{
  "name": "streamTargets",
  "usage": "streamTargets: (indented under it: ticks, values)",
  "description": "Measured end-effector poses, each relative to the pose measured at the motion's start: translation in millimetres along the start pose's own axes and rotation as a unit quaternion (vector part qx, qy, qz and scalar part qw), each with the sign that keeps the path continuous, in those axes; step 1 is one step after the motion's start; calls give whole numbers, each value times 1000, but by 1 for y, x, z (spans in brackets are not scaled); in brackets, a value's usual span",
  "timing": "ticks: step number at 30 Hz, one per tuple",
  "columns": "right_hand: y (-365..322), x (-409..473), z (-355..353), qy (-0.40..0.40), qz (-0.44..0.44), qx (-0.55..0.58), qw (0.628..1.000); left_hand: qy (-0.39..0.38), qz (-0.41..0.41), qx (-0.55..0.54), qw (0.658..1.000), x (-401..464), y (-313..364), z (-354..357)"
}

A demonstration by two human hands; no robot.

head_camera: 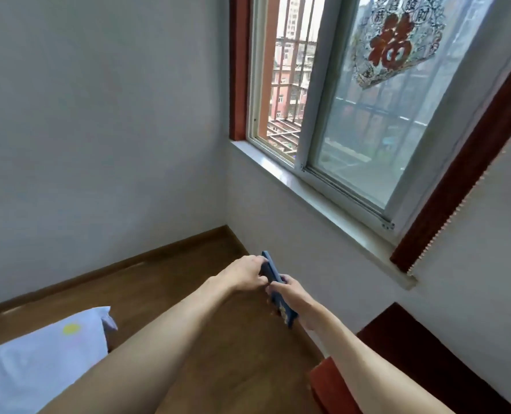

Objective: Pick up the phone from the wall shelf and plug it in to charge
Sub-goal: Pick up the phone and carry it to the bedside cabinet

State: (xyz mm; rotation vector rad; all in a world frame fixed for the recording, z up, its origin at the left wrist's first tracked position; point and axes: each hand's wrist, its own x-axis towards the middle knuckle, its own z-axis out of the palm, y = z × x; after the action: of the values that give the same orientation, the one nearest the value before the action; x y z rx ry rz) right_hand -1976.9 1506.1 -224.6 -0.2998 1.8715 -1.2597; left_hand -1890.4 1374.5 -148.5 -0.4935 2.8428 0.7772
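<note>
Fingers [260, 259] of the left hand [245, 271] pinch the upper part of the phone [270, 271], while the right hand [290, 289] wraps closed around its lower half; both are holding it, neither spread wide. That blue-cased phone hangs in the air over the wooden floor [218, 324], off the wall shelf, which is not in view. Its long axis runs from about 11 o'clock at the far end to 5 o'clock at the near end, edge-on to the camera. I see no cable or socket, so the plug-in probably lies elsewhere. The phone's near end sits by the right wrist, so I judge the right hand nearer to its charging port, if that is the bottom end. A window [352, 115] stands at 1 o'clock.
</note>
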Motion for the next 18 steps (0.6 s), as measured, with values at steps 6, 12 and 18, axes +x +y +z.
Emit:
streamTargets:
  ticks: [6,12,18]
  values:
    - [-66,58,96,-21,-27,-87,996,26,-63,-7,998,-15,-108,-61]
    - [-117,119,186,-71,-48,-149,985,54,-131,-16,990,-14,-209,-111]
    - [-173,201,254,-141,-79,-196,967,81,-194,-25,977,13,-303,-154]
